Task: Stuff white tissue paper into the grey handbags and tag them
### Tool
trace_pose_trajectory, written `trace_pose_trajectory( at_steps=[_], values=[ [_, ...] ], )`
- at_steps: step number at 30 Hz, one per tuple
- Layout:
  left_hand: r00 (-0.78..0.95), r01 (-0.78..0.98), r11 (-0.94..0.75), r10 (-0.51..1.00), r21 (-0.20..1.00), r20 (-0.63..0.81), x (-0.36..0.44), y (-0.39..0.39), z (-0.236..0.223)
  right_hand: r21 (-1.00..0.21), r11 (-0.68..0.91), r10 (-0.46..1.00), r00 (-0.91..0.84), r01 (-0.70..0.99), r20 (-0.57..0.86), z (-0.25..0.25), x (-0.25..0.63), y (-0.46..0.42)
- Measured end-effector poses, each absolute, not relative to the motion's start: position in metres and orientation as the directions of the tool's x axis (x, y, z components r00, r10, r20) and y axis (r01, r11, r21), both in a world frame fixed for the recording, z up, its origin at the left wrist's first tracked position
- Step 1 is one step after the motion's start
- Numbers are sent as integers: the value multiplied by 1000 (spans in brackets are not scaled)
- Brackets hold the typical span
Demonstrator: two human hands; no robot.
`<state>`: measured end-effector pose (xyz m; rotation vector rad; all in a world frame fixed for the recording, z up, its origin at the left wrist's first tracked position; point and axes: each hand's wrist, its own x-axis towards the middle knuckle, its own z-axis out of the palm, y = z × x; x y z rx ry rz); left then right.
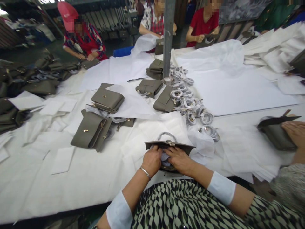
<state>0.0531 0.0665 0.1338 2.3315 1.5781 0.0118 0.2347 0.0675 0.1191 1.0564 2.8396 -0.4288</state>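
An olive-grey handbag (171,144) stands at the table's near edge, close to my body, with its flap raised and its mouth facing me. My left hand (152,160) is closed at the left of the opening, fingers curled in under the flap. From the right, my right hand (179,160) grips inside the same opening, its fingertips hidden. Between the two hands shows pale, crumpled wrapping (165,157) inside the bag. Behind the flap rises a wrapped carrying handle (167,136).
Several similar bags (88,128) lie left and ahead. Plastic-wrapped coiled straps (189,102) are heaped beyond my right hand, near a metal post (168,38). At right, a co-worker's hand (295,132) touches another bag (277,132). White sheets (247,152) lie between. Other people work across the table.
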Motion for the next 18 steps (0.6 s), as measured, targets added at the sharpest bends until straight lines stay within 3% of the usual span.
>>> trace_pose_trajectory(
  at_steps=[4,10,15,18],
  values=[
    [481,819,-427,875,383,-53,43,64,148,-303,692,639,-751,656,-168,112,238,65],
    [596,802,-566,778,189,-199,55,77,129,-332,652,656,-727,682,-205,106,239,51],
    [515,857,-490,829,163,-218,73,94,116,-287,677,659,-732,677,-173,108,240,56],
    [563,826,-529,792,194,-235,66,97,123,-268,652,699,-699,710,-152,110,241,61]
  ],
)
